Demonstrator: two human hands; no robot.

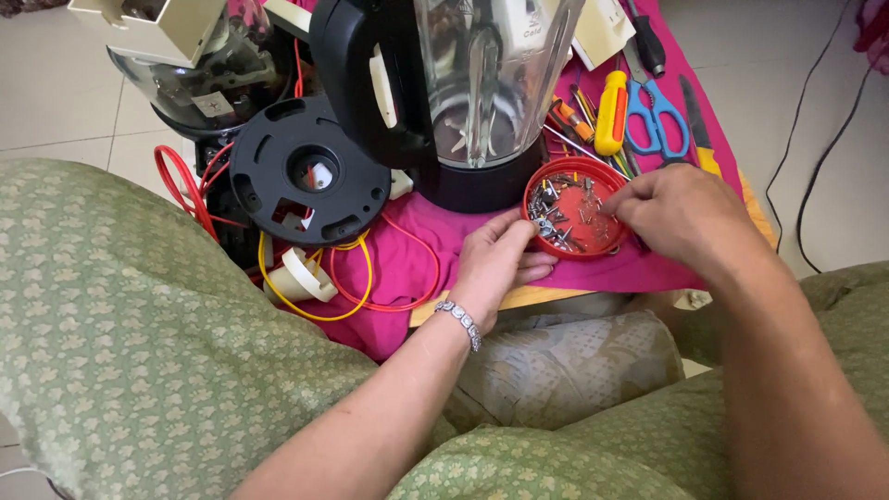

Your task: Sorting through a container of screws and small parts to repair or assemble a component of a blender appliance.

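Left hand [495, 264] resting on the magenta cloth [593, 268], fingers half curled and touching the near-left rim of the red lid [576, 169]; gripping nothing, only steadying the rim. Right hand [681, 213] over the lid's right side, fingers [622, 197] bent down and drawn together among the small screws [565, 208]; whether a screw is actually pinched cannot be told, the tips being hidden. Red lid lying open side up on the cloth, just in front of the clear blender jar [491, 83] with its black handle, scattered inside with silver screws and small metal bits. Left of the jar, a round black base plate [306, 171], with red wires [181, 190] and yellow wires [315, 310] looping around and under it, and a white plug-like part [301, 273] near its lower edge. Behind the lid, a yellow-handled screwdriver [611, 111], blue-handled scissors [657, 120] and a knife [699, 130] lying side by side. Silver bracelet [460, 322] on the left wrist. Green patterned fabric [139, 343] filling the foreground
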